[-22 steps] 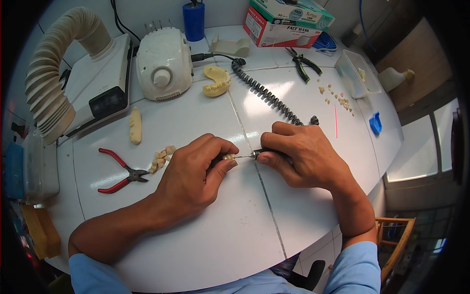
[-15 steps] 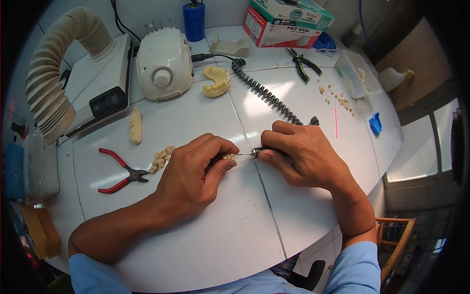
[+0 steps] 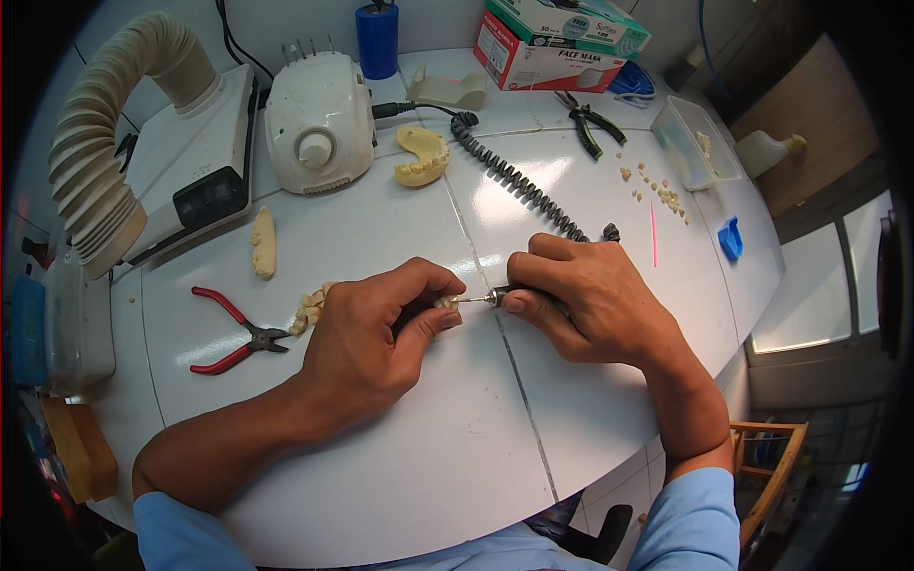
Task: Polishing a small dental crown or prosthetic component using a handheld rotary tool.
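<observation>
Between the thumb and fingers of my left hand is a small cream dental piece, mostly covered by the fingertips. My right hand is closed around a dark rotary handpiece. Its thin metal bur points left and meets the piece or stops right beside it. A coiled black cord runs from behind the right hand to a white control unit. Left of my left hand, a pile of cream and pinkish tooth pieces lies by red-handled cutters, partly hidden by the hand.
Farther back lie a horseshoe-shaped dental cast and a narrow cast. A hose-fitted white machine stands at left. Black pliers, loose teeth, a pink stick, a blue piece and a clear tub sit at right.
My left hand has shifted very slightly, tilting the dental piece a little and covering more of the tooth pile. The right hand and handpiece stay almost in place.
</observation>
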